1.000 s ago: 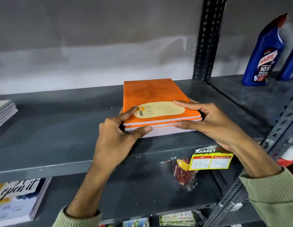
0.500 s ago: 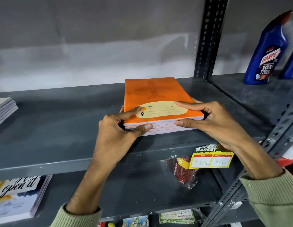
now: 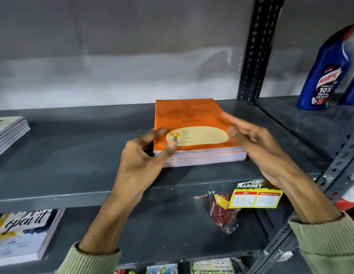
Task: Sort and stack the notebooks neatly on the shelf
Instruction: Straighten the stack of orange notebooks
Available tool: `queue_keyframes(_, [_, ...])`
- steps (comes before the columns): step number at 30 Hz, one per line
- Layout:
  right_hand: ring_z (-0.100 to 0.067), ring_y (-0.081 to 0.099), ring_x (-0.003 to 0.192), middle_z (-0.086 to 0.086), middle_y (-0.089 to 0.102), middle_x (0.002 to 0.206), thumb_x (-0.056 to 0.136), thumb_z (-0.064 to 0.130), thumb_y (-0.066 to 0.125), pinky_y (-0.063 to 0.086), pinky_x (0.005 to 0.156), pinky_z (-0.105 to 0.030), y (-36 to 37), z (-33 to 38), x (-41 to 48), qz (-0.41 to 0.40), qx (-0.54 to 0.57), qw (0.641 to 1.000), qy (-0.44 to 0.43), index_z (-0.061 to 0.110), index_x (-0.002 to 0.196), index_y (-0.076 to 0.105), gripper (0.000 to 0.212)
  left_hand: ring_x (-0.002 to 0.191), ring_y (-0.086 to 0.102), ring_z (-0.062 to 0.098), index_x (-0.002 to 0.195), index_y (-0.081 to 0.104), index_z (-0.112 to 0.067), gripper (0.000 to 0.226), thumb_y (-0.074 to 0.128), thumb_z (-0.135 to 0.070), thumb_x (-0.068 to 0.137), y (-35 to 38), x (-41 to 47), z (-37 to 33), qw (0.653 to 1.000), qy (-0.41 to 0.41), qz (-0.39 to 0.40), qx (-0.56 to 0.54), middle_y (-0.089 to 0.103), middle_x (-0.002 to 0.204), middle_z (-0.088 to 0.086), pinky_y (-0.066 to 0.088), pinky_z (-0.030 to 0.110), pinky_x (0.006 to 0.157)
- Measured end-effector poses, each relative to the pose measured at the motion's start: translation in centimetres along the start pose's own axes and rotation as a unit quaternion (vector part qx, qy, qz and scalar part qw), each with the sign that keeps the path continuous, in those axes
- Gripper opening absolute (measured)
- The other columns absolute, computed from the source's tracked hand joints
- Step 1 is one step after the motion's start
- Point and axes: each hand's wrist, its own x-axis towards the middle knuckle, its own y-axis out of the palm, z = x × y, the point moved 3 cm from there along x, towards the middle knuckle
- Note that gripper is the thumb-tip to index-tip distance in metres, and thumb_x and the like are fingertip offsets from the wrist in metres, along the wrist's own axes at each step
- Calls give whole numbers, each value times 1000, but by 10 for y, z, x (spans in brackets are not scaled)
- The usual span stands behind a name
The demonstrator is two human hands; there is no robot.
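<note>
A stack of orange notebooks [image 3: 192, 123] with a cream oval label lies flat on the grey metal shelf [image 3: 73, 155], near its right post. My left hand [image 3: 144, 157] rests at the stack's front left corner, thumb and a fingertip touching the top cover and edge. My right hand [image 3: 257, 143] hovers at the stack's right side, blurred, fingers spread and lifted off the cover.
A second pile of pale notebooks [image 3: 8, 131] sits at the shelf's far left. Blue cleaner bottles [image 3: 326, 76] stand on the neighbouring shelf to the right. Below are a printed notebook pile [image 3: 23, 234], a packet of red bands [image 3: 223, 212] and a yellow price tag [image 3: 255, 196].
The stack has settled flat on the shelf. My right hand let go of its right edge and lifted away with fingers open; my left hand loosened to a light touch at the corner.
</note>
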Motion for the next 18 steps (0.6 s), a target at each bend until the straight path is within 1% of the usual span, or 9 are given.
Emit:
queue_keyframes(2, [5,53,127,17,58,144,73,86,47,29,116,-38,-4,5,7,-48,103,993,45,44,129,65,73,104,69,-1,102,72,-50,45,50,-77,75,-2,6,-8,996,-35,-30,-82,77,107,-20,52,20,87])
queue_keyframes(3, [-2,51,132,8,55,150,79,82,40,27,119,-41,-8,6,13,-91,138,983,76,37,132,64,73,117,62,-1,112,67,-53,52,38,-81,78,-3,14,-10,992,-60,-56,-101,70,123,-22,45,20,95])
queue_keyframes(5, [-14,47,137,-2,50,154,93,69,37,27,118,-40,-12,6,26,-151,157,967,131,28,136,61,64,143,38,13,146,44,-37,73,25,-77,88,-4,33,-12,976,-148,-112,-118,41,156,-9,32,35,110])
queue_keyframes(6, [-17,48,135,-3,52,152,97,62,37,31,115,-39,-9,6,30,-155,159,962,161,25,136,61,59,140,43,19,146,44,-25,72,26,-70,93,-2,41,-12,962,-199,-126,-139,43,156,1,36,40,110])
queue_keyframes(7, [-20,54,129,-3,59,144,100,57,39,38,112,-42,-3,7,34,-146,163,957,190,23,132,63,53,122,63,22,134,56,-17,64,30,-63,97,2,45,-13,947,-236,-127,-179,60,141,8,53,41,97])
queue_keyframes(9, [-22,74,93,-5,78,100,101,49,45,58,87,-43,9,6,40,-117,178,948,236,19,103,72,40,65,77,21,102,64,-14,45,37,-50,101,15,46,-13,931,-271,-105,-222,79,91,11,60,33,49])
queue_keyframes(10, [-21,75,68,-4,78,75,101,46,48,62,67,-37,13,6,43,-117,188,941,256,18,88,71,38,57,75,22,102,62,-15,40,39,-47,102,19,47,-12,934,-276,-92,-209,79,84,11,59,32,45])
queue_keyframes(12, [-17,68,42,-1,72,54,100,39,51,56,45,-26,15,6,45,-138,210,931,263,17,81,69,34,65,76,26,118,59,-18,36,41,-44,101,21,46,-7,938,-277,-84,-189,79,92,12,60,33,50])
queue_keyframes(18, [-21,67,40,-5,73,55,100,34,52,57,41,-30,37,13,47,-146,232,924,267,13,85,71,32,55,75,24,123,54,-22,28,44,-35,100,-6,53,1,939,-279,-79,-187,77,90,12,57,32,44])
